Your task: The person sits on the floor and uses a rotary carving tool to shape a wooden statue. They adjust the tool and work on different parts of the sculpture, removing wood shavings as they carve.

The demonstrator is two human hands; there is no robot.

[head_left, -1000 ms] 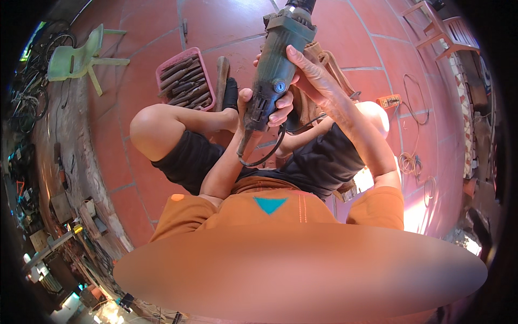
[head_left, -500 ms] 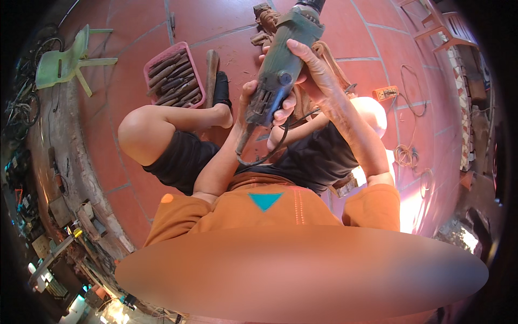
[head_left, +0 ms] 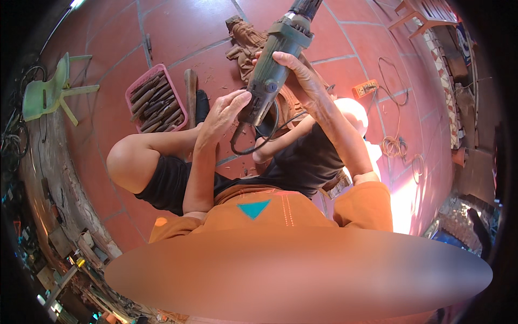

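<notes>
My right hand [head_left: 302, 81] wraps around the dusty green body of a power tool [head_left: 271, 67], thumb over the top, while my left hand [head_left: 221, 116] lies beside its rear end, fingers nearly straight and close together; whether those fingertips touch the housing I cannot tell. The tool's long axis runs on a slant, its ribbed dark nose pointing away from me and to the right beyond my grip, its tail toward me and to the left. The barrel is thick and rounded, with a pale metal collar ahead of my fingers and a slotted dark housing behind them. A smooth black cord [head_left: 233, 141] curls from the tail. Just past my grip, partly hidden by the tool, lies a brown carving [head_left: 247, 40], deeply grooved. Left of my hands, slender wooden-handled tools [head_left: 156, 102] fill a pink plastic basket [head_left: 176, 90] on red tiles [head_left: 183, 24].
</notes>
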